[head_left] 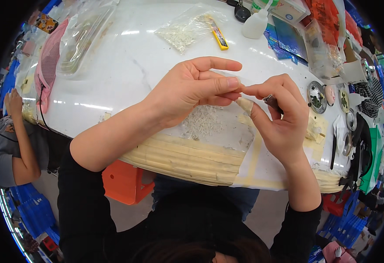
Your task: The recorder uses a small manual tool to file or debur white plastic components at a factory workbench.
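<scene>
White worktable (126, 74), taped along its near edge, carries a pile of tiny white bits (203, 120). Above it, left hand (192, 90) pinches thumb to forefinger; right hand (279, 114) grips a small dark tool (271, 101), pointing up-left toward the left fingertips.

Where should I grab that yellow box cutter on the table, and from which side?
Probably best around the middle of its long body, pinching the two narrow sides from above. The yellow box cutter lies flat on the white table, partly against a clear bag of small white bits. Its right side looks free, so coming from there seems easiest.
</scene>
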The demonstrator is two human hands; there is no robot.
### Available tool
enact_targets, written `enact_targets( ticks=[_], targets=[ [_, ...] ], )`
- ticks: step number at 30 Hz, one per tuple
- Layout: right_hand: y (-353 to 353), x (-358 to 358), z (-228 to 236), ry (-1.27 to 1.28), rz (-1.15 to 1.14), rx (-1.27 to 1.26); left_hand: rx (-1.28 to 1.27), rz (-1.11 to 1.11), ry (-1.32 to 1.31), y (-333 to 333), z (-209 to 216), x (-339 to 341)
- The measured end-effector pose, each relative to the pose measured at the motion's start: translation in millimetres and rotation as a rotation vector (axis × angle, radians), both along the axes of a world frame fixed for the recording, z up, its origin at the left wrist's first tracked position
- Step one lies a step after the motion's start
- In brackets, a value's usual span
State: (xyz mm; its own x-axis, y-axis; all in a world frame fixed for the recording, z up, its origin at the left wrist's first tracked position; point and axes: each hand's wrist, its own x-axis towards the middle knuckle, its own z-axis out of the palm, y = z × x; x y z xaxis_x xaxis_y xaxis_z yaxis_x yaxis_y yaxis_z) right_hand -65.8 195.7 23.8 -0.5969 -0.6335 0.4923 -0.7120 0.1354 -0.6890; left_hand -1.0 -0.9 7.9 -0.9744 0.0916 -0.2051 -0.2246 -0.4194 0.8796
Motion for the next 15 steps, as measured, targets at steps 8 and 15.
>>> enact_targets(
  ticks=[8,15],
  targets=[
    [-0.5,2.1,3.7,-0.03,-0.021,0.014,-0.027,-0.047,0.0,1.2,5.3,4.0],
    [0.9,-0.7,3.0,-0.054,0.075,0.058,-0.024,-0.061,-0.085,2.9,6.5,4.1]
  ],
)
